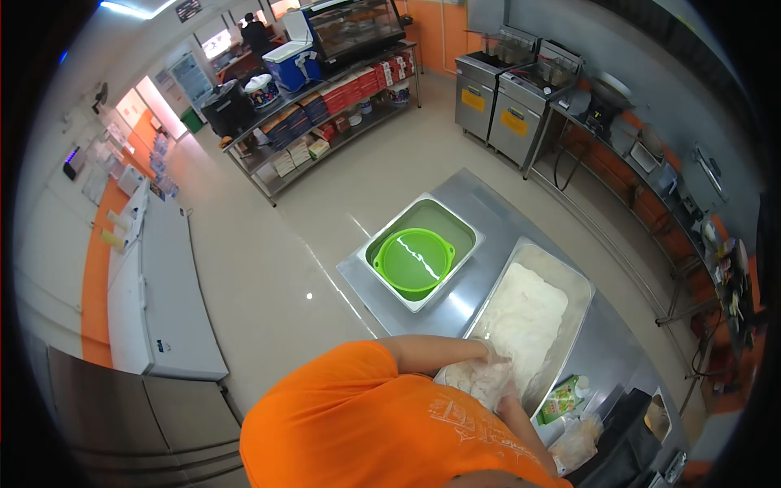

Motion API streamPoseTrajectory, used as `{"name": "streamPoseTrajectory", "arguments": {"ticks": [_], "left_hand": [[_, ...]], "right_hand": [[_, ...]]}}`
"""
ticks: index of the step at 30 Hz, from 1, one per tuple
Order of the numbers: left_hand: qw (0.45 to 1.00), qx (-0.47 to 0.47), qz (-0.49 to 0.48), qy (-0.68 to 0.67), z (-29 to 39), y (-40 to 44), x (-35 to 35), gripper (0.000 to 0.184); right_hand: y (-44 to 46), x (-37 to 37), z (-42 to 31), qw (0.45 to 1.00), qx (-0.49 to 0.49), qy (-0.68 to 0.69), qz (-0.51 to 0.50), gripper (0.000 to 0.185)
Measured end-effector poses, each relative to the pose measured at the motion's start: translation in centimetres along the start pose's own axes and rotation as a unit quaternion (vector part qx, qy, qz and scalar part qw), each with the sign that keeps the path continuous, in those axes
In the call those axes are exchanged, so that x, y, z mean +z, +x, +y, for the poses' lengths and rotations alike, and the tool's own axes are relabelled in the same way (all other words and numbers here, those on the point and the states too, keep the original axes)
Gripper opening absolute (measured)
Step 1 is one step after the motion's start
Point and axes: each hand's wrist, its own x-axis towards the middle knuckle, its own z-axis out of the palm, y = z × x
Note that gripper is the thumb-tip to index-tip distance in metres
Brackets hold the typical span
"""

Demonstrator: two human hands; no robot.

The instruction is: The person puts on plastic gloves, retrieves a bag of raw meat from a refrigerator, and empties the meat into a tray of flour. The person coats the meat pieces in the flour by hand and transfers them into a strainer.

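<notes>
My left hand (490,363) and my right hand (504,392) are close together at the near side of a long metal tray (582,294). Clear, crinkled plastic covers them, like disposable gloves. White powder that looks like flour (529,313) fills much of the tray. The fingers are hidden by the plastic and each other, so whether they grip anything cannot be made out. Beyond the left forearm, a green round strainer or basin (415,260) sits inside a smaller metal pan (446,213) that seems to hold liquid.
The steel table (480,199) also carries a green-and-white packet (563,398), a clear plastic bag (576,442) and a black item (622,443). Fryers (496,102) stand at the back. A shelf rack (325,106) with boxes and a white chest freezer (167,285) are further off. A person (255,34) stands far away.
</notes>
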Motion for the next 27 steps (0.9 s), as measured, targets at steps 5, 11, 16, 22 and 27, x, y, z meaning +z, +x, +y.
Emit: {"name": "streamPoseTrajectory", "arguments": {"ticks": [5,11,16,22,27], "left_hand": [[0.98,-0.063,0.103,-0.156,-0.2,1.3,3.4,0.107],[0.97,0.011,0.074,-0.233,-1.8,2.6,3.7,0.098],[0.954,0.224,0.051,-0.193,-3.6,6.9,4.4,0.092],[0.942,0.024,0.291,-0.166,2.6,-2.6,0.7,0.073],[0.949,0.045,0.27,0.156,0.9,-0.7,1.3,0.072]], "right_hand": [[-1.6,5.6,-2.0,0.998,-0.034,0.052,-0.014,0.058],[4.0,4.4,-0.7,0.992,-0.069,0.104,-0.024,0.05],[0.7,4.1,-3.8,0.975,-0.147,-0.051,0.158,0.055],[0.2,1.4,-9.1,0.679,-0.241,-0.57,0.395,0.076],[-4.7,7.2,-13.5,0.698,-0.359,-0.608,0.121,0.074]]}}
